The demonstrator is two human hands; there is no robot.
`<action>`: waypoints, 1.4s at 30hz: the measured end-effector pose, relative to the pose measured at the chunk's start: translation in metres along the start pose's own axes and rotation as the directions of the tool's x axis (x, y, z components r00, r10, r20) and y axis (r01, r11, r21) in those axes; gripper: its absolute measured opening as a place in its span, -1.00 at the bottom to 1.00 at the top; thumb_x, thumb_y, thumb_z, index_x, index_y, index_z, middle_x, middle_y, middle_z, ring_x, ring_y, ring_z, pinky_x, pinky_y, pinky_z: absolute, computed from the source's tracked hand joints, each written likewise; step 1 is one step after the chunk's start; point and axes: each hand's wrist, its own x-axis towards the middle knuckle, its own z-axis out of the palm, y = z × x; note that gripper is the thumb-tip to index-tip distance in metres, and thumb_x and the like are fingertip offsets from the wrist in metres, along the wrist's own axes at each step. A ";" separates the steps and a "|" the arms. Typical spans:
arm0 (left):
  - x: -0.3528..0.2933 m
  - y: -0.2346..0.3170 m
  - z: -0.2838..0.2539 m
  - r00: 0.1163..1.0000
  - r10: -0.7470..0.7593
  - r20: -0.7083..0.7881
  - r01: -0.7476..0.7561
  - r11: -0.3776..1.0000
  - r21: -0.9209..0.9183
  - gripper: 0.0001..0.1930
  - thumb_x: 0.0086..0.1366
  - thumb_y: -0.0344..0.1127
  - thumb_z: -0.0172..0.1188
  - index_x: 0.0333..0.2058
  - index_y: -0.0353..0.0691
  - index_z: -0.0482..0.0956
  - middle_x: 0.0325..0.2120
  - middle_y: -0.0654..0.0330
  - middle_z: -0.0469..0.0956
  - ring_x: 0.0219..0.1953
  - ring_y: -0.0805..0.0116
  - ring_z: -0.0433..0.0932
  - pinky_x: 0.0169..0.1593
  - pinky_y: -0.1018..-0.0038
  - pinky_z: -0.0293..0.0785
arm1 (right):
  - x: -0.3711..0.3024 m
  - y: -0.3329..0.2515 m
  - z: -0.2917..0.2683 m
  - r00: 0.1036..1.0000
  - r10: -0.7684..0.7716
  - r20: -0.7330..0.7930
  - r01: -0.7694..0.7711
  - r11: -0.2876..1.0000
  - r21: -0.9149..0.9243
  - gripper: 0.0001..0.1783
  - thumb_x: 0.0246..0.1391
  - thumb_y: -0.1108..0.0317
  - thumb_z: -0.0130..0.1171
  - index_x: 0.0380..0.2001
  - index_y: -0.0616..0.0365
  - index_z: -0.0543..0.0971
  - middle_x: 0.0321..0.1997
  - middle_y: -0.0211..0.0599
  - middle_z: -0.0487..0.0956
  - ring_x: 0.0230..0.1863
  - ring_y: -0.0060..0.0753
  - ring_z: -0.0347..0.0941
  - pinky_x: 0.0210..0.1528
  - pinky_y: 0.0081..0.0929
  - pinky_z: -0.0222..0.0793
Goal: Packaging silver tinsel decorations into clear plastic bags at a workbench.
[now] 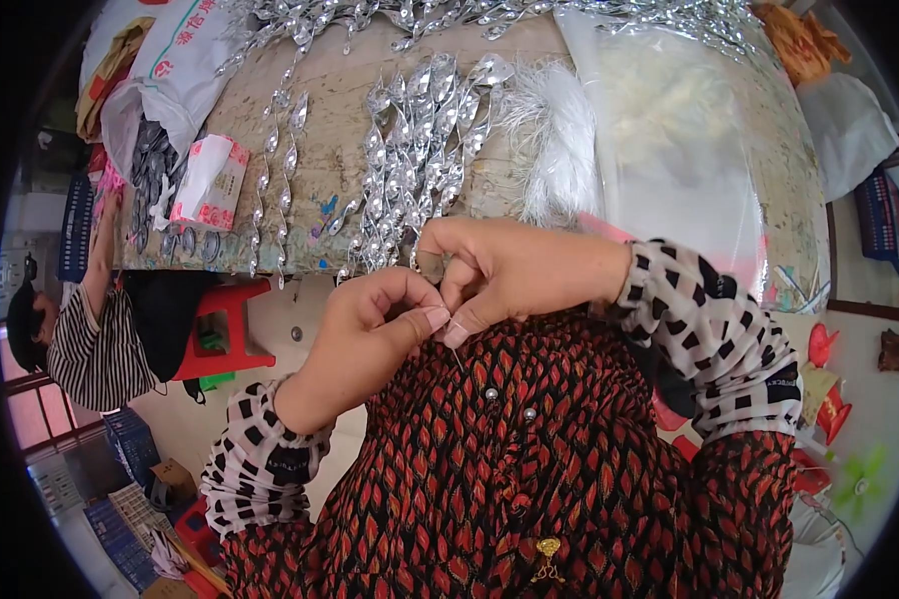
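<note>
My left hand (355, 334) and my right hand (514, 268) meet in front of my chest, just off the table's near edge. Both are closed in a pinch, thumbs and fingertips almost touching. Between them runs a thin thread (456, 354), with a bit hanging below the fingertips. Its knot or end, if any, is too small to make out. Right beyond my hands lies a bunch of silver twisted spiral strips (420, 140). A hank of white thread (559, 140) rests to its right.
A worn table (320, 75) carries more silver spirals (285, 160) at left, a tissue box (213, 180), a white sack (175, 75) and clear plastic bags (674, 150). At far left, a person in a striped top (100, 344) works near a red stool (232, 324).
</note>
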 end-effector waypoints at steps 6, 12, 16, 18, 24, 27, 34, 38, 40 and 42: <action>-0.004 0.003 -0.001 0.995 -0.045 -0.085 0.037 0.994 -0.098 -0.94 0.24 -0.43 0.14 -0.35 -0.30 0.50 -0.53 0.34 0.49 -0.56 0.64 0.39 -0.46 0.67 0.34 | -0.004 0.005 0.027 0.909 -0.068 -0.411 0.161 0.967 0.196 -0.62 -0.04 0.63 0.17 -0.18 0.16 0.28 -0.44 -0.44 0.50 -0.46 -0.72 0.39 -0.42 -0.72 0.28; -0.010 0.000 -0.018 0.972 -0.234 0.035 0.230 0.901 -0.369 -0.94 0.22 -0.43 0.17 -0.37 -0.27 0.49 -0.53 0.28 0.50 -0.58 0.55 0.46 -0.48 0.60 0.45 | -0.033 -0.026 -0.039 0.223 -0.297 -0.928 0.225 0.942 -0.248 -0.57 -0.12 0.57 0.19 -0.15 0.20 0.29 -0.50 -0.40 0.53 -0.57 -0.70 0.29 -0.57 -0.75 0.14; -0.015 -0.010 -0.015 0.944 -0.274 0.185 0.324 0.883 -0.340 -0.93 0.26 -0.40 0.13 -0.34 -0.25 0.46 -0.55 0.23 0.52 -0.55 0.49 0.52 -0.48 0.60 0.46 | -0.070 -0.021 -0.099 -0.050 -0.515 -0.856 0.201 0.834 -0.514 -0.58 -0.08 0.59 0.18 -0.14 0.27 0.27 -0.47 -0.36 0.54 -0.54 -0.69 0.30 -0.52 -0.75 0.14; -0.018 -0.010 -0.009 0.944 -0.251 0.214 0.310 0.897 -0.317 -0.92 0.27 -0.39 0.11 -0.30 -0.24 0.44 -0.55 0.21 0.53 -0.54 0.47 0.53 -0.47 0.59 0.47 | -0.070 -0.026 -0.099 -0.096 -0.567 -0.818 0.121 0.809 -0.575 -0.60 -0.06 0.58 0.18 -0.14 0.26 0.29 -0.45 -0.35 0.55 -0.51 -0.68 0.33 -0.50 -0.75 0.16; -0.021 -0.003 -0.035 0.945 -0.182 0.270 0.232 0.958 -0.166 -0.67 0.37 -0.31 -0.03 0.09 -0.14 0.36 -0.56 0.31 0.50 -0.59 0.64 0.41 -0.50 0.71 0.30 | -0.037 -0.018 -0.052 0.417 -0.540 -0.731 0.016 0.808 -0.588 -0.69 0.05 0.54 0.13 -0.10 0.22 0.41 -0.35 -0.42 0.52 -0.36 -0.68 0.43 -0.35 -0.71 0.35; -0.011 0.014 -0.062 0.972 -0.191 -0.135 0.172 0.975 -0.142 -0.66 0.29 -0.33 0.06 0.04 -0.18 0.46 -0.57 0.42 0.44 -0.62 0.70 0.34 -0.56 0.75 0.19 | -0.030 -0.007 -0.055 0.391 -0.436 -0.811 0.036 0.887 -0.460 -0.71 0.06 0.55 0.12 -0.10 0.25 0.43 -0.33 -0.42 0.50 -0.32 -0.69 0.44 -0.31 -0.71 0.37; 0.103 0.001 -0.199 0.793 0.349 -0.499 0.033 0.794 0.607 -0.69 0.25 -0.25 0.09 -0.08 -0.22 0.55 -0.64 0.31 0.45 -0.58 0.48 0.42 -0.49 0.53 0.32 | -0.007 -0.015 0.001 0.651 -0.526 -0.547 0.085 0.767 -0.636 -0.74 0.09 0.43 0.12 -0.12 0.20 0.47 -0.22 -0.24 0.58 -0.31 -0.43 0.51 -0.25 -0.52 0.44; 0.151 -0.030 -0.238 0.664 0.624 -0.412 0.156 0.423 0.893 -0.67 0.20 -0.13 0.13 -0.12 -0.15 0.59 -0.72 0.20 0.46 -0.56 0.21 0.51 -0.37 0.39 0.44 | -0.018 -0.012 0.023 0.835 -0.461 -0.301 0.151 0.718 -0.680 -0.75 0.10 0.37 0.10 -0.13 0.15 0.48 -0.23 -0.15 0.56 -0.27 -0.16 0.53 -0.22 -0.34 0.45; 0.162 -0.042 -0.237 0.672 0.575 -0.466 0.388 0.263 0.883 -0.54 0.16 0.01 0.14 -0.04 -0.09 0.54 -0.49 0.04 0.55 -0.34 -0.01 0.56 -0.19 0.22 0.47 | -0.029 -0.010 0.024 0.896 -0.349 -0.274 0.064 0.713 -0.698 -0.77 0.11 0.36 0.08 -0.15 0.14 0.48 -0.28 -0.16 0.56 -0.26 -0.10 0.52 -0.21 -0.31 0.43; 0.166 -0.046 -0.200 0.569 0.672 -0.474 0.493 0.183 0.850 -0.50 0.15 0.05 0.13 0.01 -0.07 0.49 -0.37 -0.01 0.52 -0.26 -0.05 0.53 -0.15 0.16 0.44 | -0.040 0.006 0.015 0.880 -0.328 -0.345 0.023 0.753 -0.657 -0.77 0.11 0.36 0.09 -0.16 0.14 0.49 -0.28 -0.16 0.56 -0.27 -0.09 0.52 -0.22 -0.31 0.43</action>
